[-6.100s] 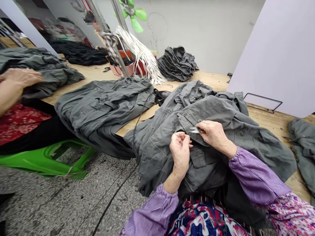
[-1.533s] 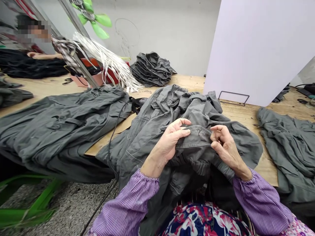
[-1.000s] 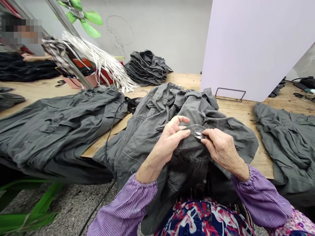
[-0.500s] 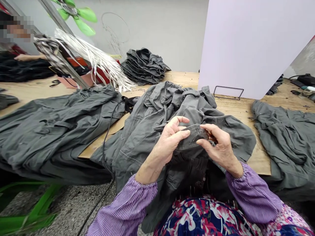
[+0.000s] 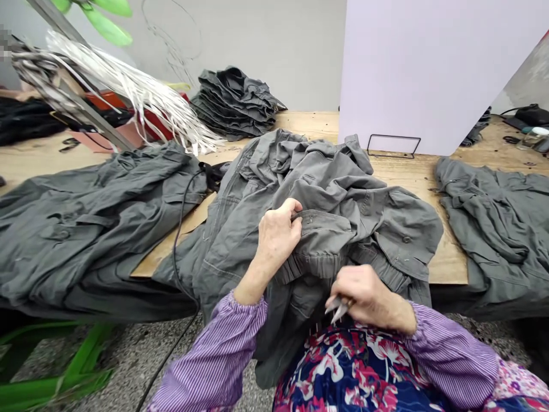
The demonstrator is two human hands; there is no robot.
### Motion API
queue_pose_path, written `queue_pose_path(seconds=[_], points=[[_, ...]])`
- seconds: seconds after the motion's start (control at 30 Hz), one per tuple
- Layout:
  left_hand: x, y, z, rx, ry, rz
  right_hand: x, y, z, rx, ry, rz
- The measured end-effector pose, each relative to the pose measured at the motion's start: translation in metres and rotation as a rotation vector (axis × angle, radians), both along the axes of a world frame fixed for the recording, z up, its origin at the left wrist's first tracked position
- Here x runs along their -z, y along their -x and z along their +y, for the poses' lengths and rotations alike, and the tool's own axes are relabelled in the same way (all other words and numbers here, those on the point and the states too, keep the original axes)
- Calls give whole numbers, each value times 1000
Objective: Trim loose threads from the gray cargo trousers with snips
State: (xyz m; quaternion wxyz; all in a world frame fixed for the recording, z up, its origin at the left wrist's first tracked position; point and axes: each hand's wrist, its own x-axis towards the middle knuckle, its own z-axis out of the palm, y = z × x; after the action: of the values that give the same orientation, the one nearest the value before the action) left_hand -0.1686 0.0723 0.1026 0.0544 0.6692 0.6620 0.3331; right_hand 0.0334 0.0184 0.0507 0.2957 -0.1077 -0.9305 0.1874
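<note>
A crumpled grey garment [image 5: 274, 189] lies over the table's front edge before me, its elasticated band hanging lowest. With my left hand [image 5: 278, 232] I pinch the cloth by a stitched pocket flap [image 5: 326, 224]. My right hand [image 5: 364, 294] is closed around a pair of thread snips [image 5: 340, 309], their pointed blades sticking out toward my lap. Fingers hide the handles. The snips are apart from the flap, just below the elasticated band. A button [image 5: 406, 240] shows on another flap at the garment's right.
More grey garments lie at left [image 5: 86, 229] and right [image 5: 501, 229]. Behind are a folded grey stack [image 5: 235, 103], white strips [image 5: 141, 91] on a metal post and a pale upright board [image 5: 420, 68]. A black cable [image 5: 175, 257] hangs down at left, near a green stool [image 5: 64, 366].
My right hand has let go of the cloth edge and moved down toward my lap, where the snips now show. My left hand has shifted slightly left, still pinching cloth. The view has turned slightly.
</note>
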Motion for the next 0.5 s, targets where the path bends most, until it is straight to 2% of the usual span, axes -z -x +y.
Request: queue_pose_path(seconds=[0.13,0.2,0.27,0.33,0.4,0.5], points=[[-15,-21,-14,-67,-145,386,6,-23,20,317,97,263],[-21,-34,-13,18,-182,485,8,-29,23,397,101,297],[-23,-46,-3,162,-140,496,11,-31,21,411,99,288],[-20,-54,10,307,-5,452,13,-31,17,395,90,266],[-17,-57,22,422,180,326,14,-30,15,386,75,263],[-17,-54,27,493,341,-91,11,-31,15,412,49,318]])
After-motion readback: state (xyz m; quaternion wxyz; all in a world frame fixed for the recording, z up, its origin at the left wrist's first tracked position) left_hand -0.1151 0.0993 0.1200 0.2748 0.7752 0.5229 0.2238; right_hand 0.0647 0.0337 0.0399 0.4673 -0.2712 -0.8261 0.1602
